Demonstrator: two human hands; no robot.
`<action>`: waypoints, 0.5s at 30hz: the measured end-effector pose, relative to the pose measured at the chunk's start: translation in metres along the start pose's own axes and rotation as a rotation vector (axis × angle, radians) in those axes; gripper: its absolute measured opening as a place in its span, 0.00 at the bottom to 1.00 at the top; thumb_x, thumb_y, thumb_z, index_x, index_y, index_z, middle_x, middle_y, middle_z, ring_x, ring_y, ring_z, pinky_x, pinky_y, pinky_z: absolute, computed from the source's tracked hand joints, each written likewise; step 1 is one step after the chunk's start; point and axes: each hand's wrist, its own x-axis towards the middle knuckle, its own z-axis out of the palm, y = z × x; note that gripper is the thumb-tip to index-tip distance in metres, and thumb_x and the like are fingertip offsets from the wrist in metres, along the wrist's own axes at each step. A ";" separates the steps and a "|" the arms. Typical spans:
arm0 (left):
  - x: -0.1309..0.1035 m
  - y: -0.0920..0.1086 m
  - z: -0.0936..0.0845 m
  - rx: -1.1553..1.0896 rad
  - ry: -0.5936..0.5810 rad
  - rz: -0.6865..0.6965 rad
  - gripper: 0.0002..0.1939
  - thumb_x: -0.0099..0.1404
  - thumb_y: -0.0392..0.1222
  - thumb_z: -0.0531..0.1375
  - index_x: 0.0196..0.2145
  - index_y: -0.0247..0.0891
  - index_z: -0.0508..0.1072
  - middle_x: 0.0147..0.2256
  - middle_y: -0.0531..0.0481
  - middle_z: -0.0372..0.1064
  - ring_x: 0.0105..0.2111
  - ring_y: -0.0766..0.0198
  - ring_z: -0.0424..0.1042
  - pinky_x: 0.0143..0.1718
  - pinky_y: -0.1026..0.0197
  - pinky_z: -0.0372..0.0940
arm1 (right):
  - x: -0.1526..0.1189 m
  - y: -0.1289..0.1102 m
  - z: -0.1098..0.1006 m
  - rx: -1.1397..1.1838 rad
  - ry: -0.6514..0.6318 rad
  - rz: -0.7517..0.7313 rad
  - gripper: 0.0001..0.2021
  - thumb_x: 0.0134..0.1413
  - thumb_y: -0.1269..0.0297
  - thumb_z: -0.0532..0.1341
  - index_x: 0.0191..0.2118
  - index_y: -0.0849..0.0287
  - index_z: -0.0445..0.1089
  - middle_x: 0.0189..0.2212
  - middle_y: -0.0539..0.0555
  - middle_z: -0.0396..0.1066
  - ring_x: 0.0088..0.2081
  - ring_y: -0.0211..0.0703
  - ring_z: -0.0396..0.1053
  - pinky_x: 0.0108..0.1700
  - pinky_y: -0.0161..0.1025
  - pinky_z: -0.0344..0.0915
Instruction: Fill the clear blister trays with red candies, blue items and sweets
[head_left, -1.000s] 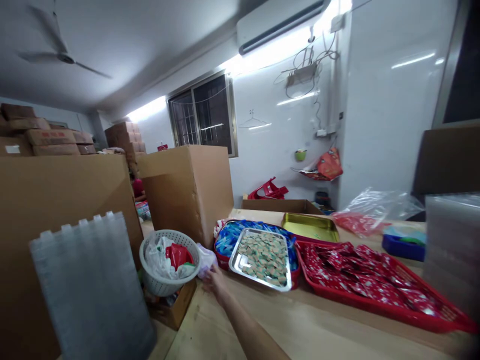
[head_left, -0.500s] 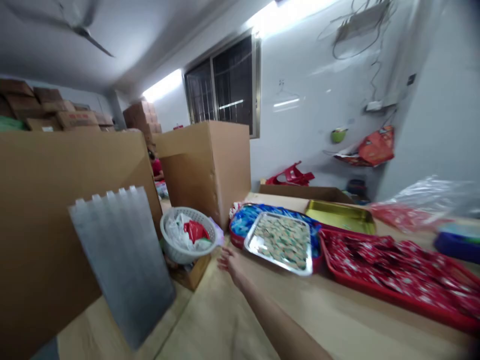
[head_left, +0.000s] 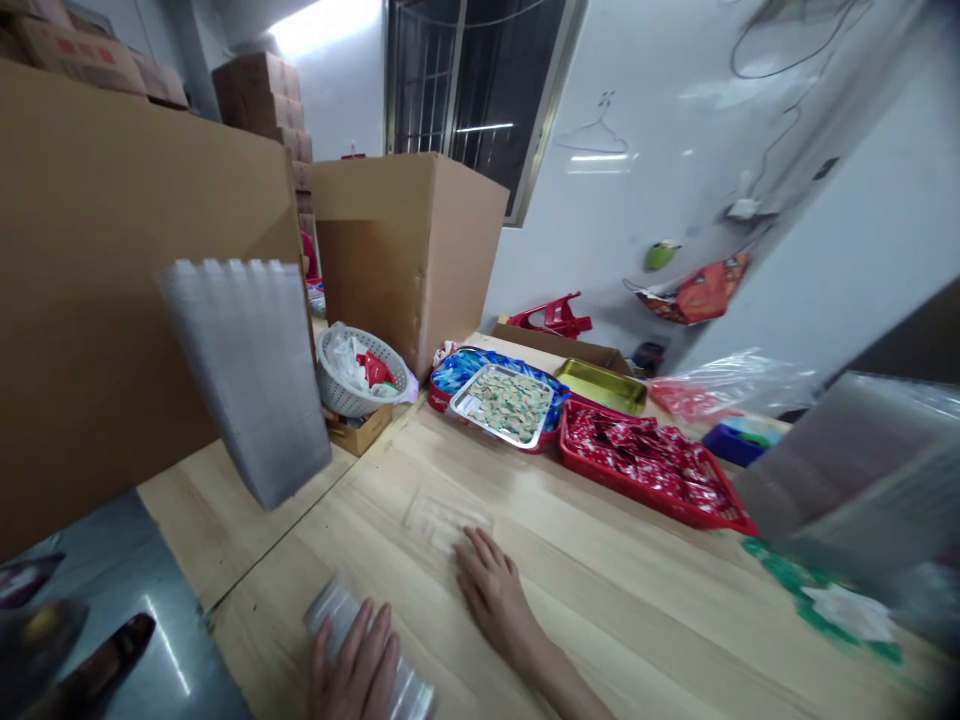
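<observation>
Now, left hand [head_left: 356,665] lies over one glossy plastic piece [head_left: 337,603] toward the counter's [head_left: 600,570] left edge, grip impossible to tell; right hand [head_left: 491,590], fingers slightly apart, meets one thin transparent rectangle [head_left: 431,518] farther in.

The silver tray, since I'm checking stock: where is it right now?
In the head view, the silver tray is near the middle, beyond the right hand, resting over the blue packets and just left of the red basket of red packets.
</observation>
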 end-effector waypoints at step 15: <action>0.023 0.013 -0.049 -0.091 -0.134 -0.028 0.32 0.55 0.47 0.60 0.52 0.23 0.62 0.52 0.27 0.63 0.60 0.39 0.52 0.58 0.34 0.43 | -0.040 -0.105 -0.045 1.335 -0.428 0.125 0.13 0.41 0.56 0.69 0.27 0.61 0.73 0.21 0.47 0.64 0.26 0.35 0.59 0.32 0.35 0.52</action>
